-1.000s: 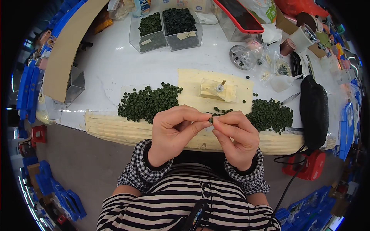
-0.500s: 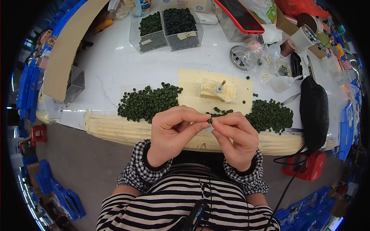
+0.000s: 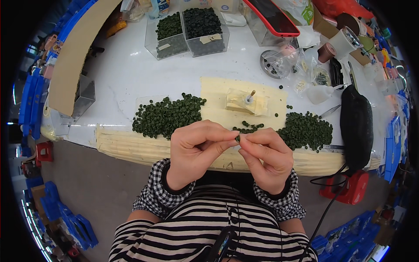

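A small dark green round piece [image 3: 238, 138] sits between the fingertips of both hands, over the table's near edge. My left hand [image 3: 198, 150] pinches it from the left with thumb and forefinger. From the other side, the thumb and forefinger of my right hand [image 3: 268, 155] close on it too, hiding much of its shape. Past my left hand spreads a heap of small dark green caplike pieces [image 3: 163, 114]. Another heap of green pieces [image 3: 307, 131] lies beyond my right hand. Several loose green pieces [image 3: 249, 127] rest just past my fingertips.
A taped block with an upright peg [image 3: 248, 102] stands on a yellowish sheet [image 3: 211, 94]. Two clear bins [image 3: 207, 46] of green pieces stand at the back. A red-cased phone [image 3: 273, 17], plastic bags and a black pouch [image 3: 355, 126] occupy the right side. A cardboard panel [image 3: 76, 65] rises at left.
The green piece appears slightly turned between my fingertips. Both hands stay almost in the same place.
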A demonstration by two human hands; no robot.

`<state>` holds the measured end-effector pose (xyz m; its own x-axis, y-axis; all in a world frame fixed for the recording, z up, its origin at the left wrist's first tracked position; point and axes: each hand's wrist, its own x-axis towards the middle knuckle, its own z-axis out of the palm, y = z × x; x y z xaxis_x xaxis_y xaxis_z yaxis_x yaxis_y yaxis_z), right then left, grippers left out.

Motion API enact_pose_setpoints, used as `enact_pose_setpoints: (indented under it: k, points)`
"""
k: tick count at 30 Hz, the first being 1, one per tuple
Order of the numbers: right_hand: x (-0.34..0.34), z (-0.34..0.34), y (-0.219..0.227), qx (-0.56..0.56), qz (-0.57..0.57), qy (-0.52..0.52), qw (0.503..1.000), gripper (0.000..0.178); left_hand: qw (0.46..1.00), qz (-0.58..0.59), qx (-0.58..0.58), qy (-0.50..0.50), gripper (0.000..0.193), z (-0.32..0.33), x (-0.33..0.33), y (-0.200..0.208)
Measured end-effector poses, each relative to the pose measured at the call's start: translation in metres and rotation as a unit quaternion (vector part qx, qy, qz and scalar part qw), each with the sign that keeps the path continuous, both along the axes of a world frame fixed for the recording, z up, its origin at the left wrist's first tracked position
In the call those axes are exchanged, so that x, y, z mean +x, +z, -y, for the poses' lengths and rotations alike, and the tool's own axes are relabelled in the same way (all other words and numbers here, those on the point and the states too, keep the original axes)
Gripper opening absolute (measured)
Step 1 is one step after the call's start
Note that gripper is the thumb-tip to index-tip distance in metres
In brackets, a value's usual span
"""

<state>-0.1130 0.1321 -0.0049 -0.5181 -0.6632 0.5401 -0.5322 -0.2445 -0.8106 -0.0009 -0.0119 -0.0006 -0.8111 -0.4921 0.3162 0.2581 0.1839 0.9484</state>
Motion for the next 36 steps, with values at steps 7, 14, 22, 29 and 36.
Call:
enact_pose_setpoints:
  k: [7,14,22,29,36]
  points:
    - [-0.0015,0.0014,-0.0020,-0.004,-0.025,-0.018,1.000,0.032,1.000,0.014,0.005,0.012,0.019,-0.0005,-0.0016,-0.0018]
    - [-0.0049,0.0032,-0.0007,-0.018,-0.071,-0.028,0.997,0.033,1.000,0.013,0.006,0.010,0.019,0.0012,-0.0001,-0.0020]
    - [-0.0039,0.0030,-0.0018,-0.013,-0.067,-0.031,0.997,0.033,1.000,-0.003,0.007,0.014,0.020,0.0005,-0.0013,-0.0040]
    - [-0.0043,0.0026,-0.0018,-0.013,-0.065,-0.027,0.997,0.033,1.000,-0.009,0.014,0.006,0.021,-0.0004,-0.0013,-0.0024]
    - [-0.0099,0.0019,0.0007,-0.008,-0.092,0.001,0.996,0.031,1.000,-0.009,0.003,0.003,0.020,-0.0007,0.0002,-0.0011]
